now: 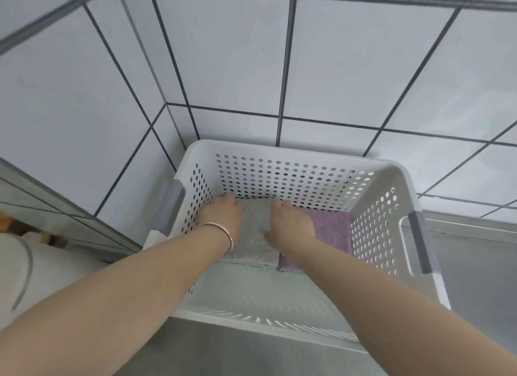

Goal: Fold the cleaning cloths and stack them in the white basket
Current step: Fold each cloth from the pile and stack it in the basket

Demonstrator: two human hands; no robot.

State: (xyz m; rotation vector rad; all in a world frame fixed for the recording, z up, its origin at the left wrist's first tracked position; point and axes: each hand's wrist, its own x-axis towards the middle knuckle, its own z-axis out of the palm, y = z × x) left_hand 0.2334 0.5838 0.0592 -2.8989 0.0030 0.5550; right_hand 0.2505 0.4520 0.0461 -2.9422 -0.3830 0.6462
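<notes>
I press the grey cloth flat in the white basket with my left hand and right hand, fingers spread and gripping nothing; lifting carelessly could drag its fold open against the purple cloth.

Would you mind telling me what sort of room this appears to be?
Probably a laundry or utility corner of a home. Large pale wall tiles with dark grout meet in a corner, a white basket holds folded cloths, and it rests on a grey metal-looking surface.

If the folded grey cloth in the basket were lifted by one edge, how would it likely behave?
The grey cloth looks soft and textured, so it would probably droop and unfold. It likely weighs little. Both hands, left hand and right hand, lie flat on it, suggesting it needs pressing to stay neat.
</notes>
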